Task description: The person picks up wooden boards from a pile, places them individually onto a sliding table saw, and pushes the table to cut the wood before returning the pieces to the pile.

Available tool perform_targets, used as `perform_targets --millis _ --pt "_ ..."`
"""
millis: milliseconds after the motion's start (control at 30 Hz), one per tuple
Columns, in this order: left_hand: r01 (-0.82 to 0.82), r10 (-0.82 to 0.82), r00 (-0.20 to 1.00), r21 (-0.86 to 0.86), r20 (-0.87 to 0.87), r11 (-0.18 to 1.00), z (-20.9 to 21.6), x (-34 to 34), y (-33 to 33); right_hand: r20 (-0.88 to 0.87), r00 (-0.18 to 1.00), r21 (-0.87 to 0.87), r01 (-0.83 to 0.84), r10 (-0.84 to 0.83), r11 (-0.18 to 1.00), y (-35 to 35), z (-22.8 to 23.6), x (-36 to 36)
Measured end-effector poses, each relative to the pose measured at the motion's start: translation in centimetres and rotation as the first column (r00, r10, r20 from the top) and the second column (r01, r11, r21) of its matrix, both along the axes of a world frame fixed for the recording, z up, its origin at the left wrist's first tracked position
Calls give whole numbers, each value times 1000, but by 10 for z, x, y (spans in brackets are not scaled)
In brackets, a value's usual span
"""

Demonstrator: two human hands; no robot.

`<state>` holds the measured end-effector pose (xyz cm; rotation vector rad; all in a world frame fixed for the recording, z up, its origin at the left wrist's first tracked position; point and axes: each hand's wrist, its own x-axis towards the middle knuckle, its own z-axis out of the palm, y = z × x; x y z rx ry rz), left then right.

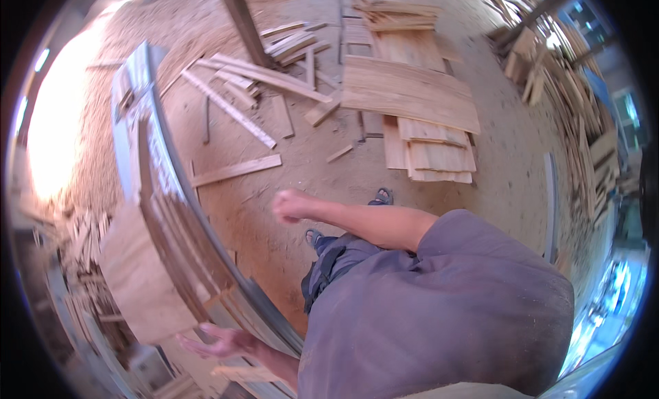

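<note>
At the lower left, my left hand [220,340] has its fingers spread and nothing in it. It is just beside the near end of a stack of wooden boards [144,275], whose broad pale face and layered edges show; whether the fingertips touch the wood I cannot tell. The stack rests along a long grey metal-edged bench [154,104]. My right hand [292,205] is curled into a fist in front of my body, over the dirt floor, with no object showing in it. The right forearm crosses above my legs, away from the boards.
Ahead, wooden strips [237,114] lie scattered around a post [246,28]. Beyond my feet, wide planks [412,90] are piled on a low dark frame. More timber [576,145] leans at the far right. Wood offcuts [86,255] are heaped left of the bench.
</note>
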<state>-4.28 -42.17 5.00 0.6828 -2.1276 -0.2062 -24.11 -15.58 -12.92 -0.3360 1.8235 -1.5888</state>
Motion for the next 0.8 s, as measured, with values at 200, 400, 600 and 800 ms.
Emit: perform_targets --millis 200,400,600,800 --pt "575 -726 679 539 107 616 13 -53 201 357 585 268 682 -728 680 221 -96 77" --pt "624 -965 164 736 205 263 -1 -119 332 420 225 373 841 -879 393 353 -96 122" --pt "568 -997 -10 821 78 58 -47 -227 422 448 -48 339 933 -893 120 438 -88 107" --pt "408 -967 56 889 -250 -206 -95 -445 539 468 -137 360 932 -873 46 485 -104 84"
